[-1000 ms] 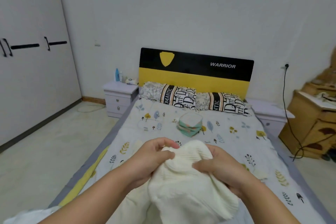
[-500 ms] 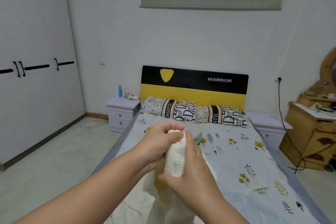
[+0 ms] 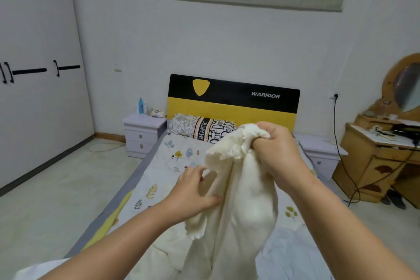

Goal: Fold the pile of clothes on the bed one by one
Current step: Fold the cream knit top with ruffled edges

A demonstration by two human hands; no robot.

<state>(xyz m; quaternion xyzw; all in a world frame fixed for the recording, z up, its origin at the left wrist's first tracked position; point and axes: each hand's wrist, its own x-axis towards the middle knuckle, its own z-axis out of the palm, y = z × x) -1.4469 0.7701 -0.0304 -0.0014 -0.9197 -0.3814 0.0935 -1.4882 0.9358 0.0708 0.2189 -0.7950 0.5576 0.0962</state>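
Note:
A cream knitted garment [image 3: 245, 207] hangs in front of me above the bed [image 3: 159, 175]. My right hand [image 3: 278, 150] is clenched on its bunched top edge, held high. Lower and to the left, my left hand [image 3: 195, 191] pinches a fold at the garment's side. The cloth droops down to more pale clothes [image 3: 163, 261] lying on the bed near me. A light blue-grey piece [image 3: 288, 254] lies at the lower right.
Patterned pillows [image 3: 202, 127] lie under the black-and-yellow headboard [image 3: 231, 102]. White nightstands [image 3: 143, 132] flank the bed, a wardrobe [image 3: 34, 75] fills the left wall, and a wooden dressing table [image 3: 381, 161] with a cable stands at the right.
My right hand rose and moved right with the garment's top edge. My left hand let go of the top and slid down to the garment's left side, so the cloth now hangs longer.

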